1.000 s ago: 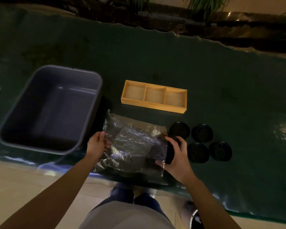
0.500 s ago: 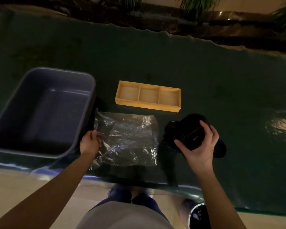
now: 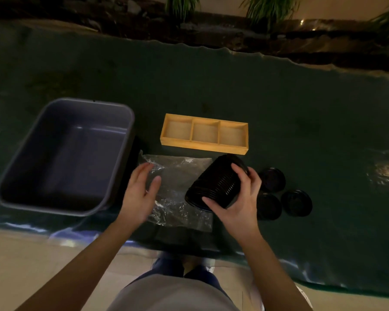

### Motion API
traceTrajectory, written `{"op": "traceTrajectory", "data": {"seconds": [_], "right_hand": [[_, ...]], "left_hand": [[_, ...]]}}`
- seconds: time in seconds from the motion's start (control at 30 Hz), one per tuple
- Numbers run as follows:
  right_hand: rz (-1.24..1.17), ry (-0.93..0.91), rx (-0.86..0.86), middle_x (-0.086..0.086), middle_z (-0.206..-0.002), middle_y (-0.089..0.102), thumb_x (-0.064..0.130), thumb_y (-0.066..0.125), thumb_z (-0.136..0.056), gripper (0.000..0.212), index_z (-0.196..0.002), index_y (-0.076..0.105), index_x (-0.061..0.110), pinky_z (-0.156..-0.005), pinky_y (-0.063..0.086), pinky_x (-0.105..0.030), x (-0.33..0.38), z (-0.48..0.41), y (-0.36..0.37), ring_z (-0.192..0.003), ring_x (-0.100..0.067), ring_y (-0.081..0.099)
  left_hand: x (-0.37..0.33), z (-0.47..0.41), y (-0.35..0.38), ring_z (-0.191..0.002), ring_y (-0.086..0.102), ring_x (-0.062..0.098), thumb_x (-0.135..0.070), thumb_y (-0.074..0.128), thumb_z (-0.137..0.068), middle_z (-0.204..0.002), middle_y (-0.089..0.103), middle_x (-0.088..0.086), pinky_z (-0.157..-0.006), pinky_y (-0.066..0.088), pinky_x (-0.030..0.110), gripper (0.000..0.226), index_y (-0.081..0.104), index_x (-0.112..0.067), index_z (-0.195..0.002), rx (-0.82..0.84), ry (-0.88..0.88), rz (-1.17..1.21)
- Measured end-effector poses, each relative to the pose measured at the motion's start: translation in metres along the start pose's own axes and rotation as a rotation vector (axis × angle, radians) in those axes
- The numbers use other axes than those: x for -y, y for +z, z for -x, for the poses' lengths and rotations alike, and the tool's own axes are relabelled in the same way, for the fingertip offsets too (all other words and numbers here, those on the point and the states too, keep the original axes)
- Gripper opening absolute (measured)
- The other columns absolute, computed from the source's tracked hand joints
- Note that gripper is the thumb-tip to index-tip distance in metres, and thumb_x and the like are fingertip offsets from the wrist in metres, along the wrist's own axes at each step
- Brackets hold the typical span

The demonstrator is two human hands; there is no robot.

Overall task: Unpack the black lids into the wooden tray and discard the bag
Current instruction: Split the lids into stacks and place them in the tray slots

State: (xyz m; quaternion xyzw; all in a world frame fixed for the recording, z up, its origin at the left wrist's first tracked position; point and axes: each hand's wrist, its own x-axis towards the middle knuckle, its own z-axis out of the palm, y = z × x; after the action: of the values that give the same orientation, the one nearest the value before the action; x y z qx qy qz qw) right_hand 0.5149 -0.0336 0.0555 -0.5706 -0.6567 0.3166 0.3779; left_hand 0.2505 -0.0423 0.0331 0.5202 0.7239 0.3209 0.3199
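Right hand (image 3: 238, 198): fingers curled around stack of black lids (image 3: 216, 182), tilted toward 1 o'clock.
Left hand (image 3: 140, 190): spread flat over bag (image 3: 180, 194).

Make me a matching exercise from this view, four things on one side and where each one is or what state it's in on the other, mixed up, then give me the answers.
Things:
1. stack of black lids
2. plastic bag
3. wooden tray
4. grey bin

Place or state:
A. far left on the table, nothing inside
B. flat on the table under the open left hand
C. held on its side in the right hand
D. three compartments, all bare, beyond the bag

Pairs: 1-C, 2-B, 3-D, 4-A
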Motion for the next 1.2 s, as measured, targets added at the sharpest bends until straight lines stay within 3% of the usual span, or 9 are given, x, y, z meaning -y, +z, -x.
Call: {"op": "traceTrajectory", "data": {"seconds": [0.13,0.2,0.3,0.5,0.57,0.67,0.8,0.97,1.2], "right_hand": [[-0.001,-0.070,0.026,0.001,-0.157,0.013,0.042,0.093,-0.064,0.108,-0.148,0.025,0.053,-0.114,0.027,-0.016,0.009,0.005,0.015,-0.146,-0.017,0.029],[-0.010,-0.091,0.031,0.005,-0.155,0.012,0.039,0.093,-0.064,0.117,-0.153,0.019,0.047,-0.109,0.025,-0.003,0.015,0.007,0.021,-0.144,0.000,0.024],[-0.025,-0.087,0.049,0.015,-0.154,0.006,0.044,0.091,-0.062,0.128,-0.159,0.007,0.041,-0.106,0.029,-0.004,0.023,0.008,0.024,-0.141,0.007,0.020],[-0.112,-0.056,0.224,0.022,-0.154,0.001,0.069,0.088,-0.056,0.146,-0.158,-0.014,0.045,-0.107,0.024,0.001,0.029,0.008,0.010,-0.143,0.011,0.015],[-0.182,-0.059,0.256,0.018,-0.155,0.006,0.070,0.080,-0.067,0.131,-0.160,-0.008,0.043,-0.106,0.025,0.001,0.028,0.007,0.004,-0.144,0.008,0.020],[-0.335,-0.099,0.187,0.003,-0.148,0.024,0.062,0.052,-0.096,0.077,-0.158,0.018,0.034,-0.103,0.039,-0.007,0.031,0.008,0.001,-0.135,0.000,0.037],[-0.294,-0.044,0.018,0.000,-0.127,0.045,0.064,0.041,-0.100,0.039,-0.133,0.041,0.043,-0.098,0.045,-0.019,0.040,0.001,-0.001,-0.120,-0.008,0.051],[-0.360,0.050,0.026,-0.003,-0.121,0.057,0.062,0.066,-0.088,0.046,-0.116,0.047,0.032,-0.097,0.053,-0.050,0.038,-0.003,-0.005,-0.115,-0.020,0.060],[-0.243,-0.014,0.075,0.008,-0.132,0.056,0.062,0.072,-0.084,0.066,-0.136,0.047,0.029,-0.101,0.052,-0.035,0.042,-0.004,-0.009,-0.126,-0.015,0.058]], "left_hand": [[-0.060,0.024,0.000,-0.134,0.054,0.010,-0.080,0.045,-0.087,-0.147,0.055,-0.011,-0.086,0.053,0.012,0.076,0.045,-0.038,-0.151,0.381,-0.186,0.425],[-0.076,0.028,0.003,-0.124,0.065,0.016,-0.079,0.041,-0.087,-0.134,0.067,-0.006,-0.084,0.062,0.028,0.074,0.050,-0.036,-0.146,0.496,-0.225,0.530],[-0.090,0.025,0.003,-0.111,0.073,0.025,-0.069,0.048,-0.089,-0.122,0.075,0.007,-0.083,0.063,0.047,0.066,0.060,-0.025,-0.137,0.515,-0.278,0.622],[-0.087,0.020,0.005,-0.112,0.073,0.021,-0.063,0.076,-0.068,-0.120,0.077,0.000,-0.097,0.059,0.045,0.067,0.064,-0.036,-0.128,0.499,-0.318,0.649],[-0.085,0.019,0.003,-0.112,0.073,0.025,-0.061,0.077,-0.068,-0.121,0.076,0.004,-0.094,0.060,0.046,0.070,0.062,-0.033,-0.131,0.506,-0.321,0.659],[-0.084,0.019,0.002,-0.106,0.075,0.028,-0.058,0.077,-0.073,-0.119,0.077,0.006,-0.084,0.063,0.046,0.068,0.061,-0.030,-0.133,0.541,-0.285,0.660],[-0.086,0.021,0.001,-0.113,0.072,0.013,-0.068,0.081,-0.067,-0.124,0.074,-0.009,-0.095,0.059,0.036,0.072,0.060,-0.043,-0.131,0.536,-0.156,0.544],[-0.092,0.023,-0.002,-0.118,0.065,0.003,-0.065,0.080,-0.074,-0.129,0.067,-0.019,-0.099,0.058,0.040,0.079,0.045,-0.045,-0.143,0.404,0.160,0.169],[-0.093,0.025,-0.016,-0.129,0.053,0.008,-0.075,0.068,-0.075,-0.149,0.051,-0.012,-0.106,0.051,0.043,0.098,0.025,-0.039,-0.156,0.274,0.407,-0.214]]}}
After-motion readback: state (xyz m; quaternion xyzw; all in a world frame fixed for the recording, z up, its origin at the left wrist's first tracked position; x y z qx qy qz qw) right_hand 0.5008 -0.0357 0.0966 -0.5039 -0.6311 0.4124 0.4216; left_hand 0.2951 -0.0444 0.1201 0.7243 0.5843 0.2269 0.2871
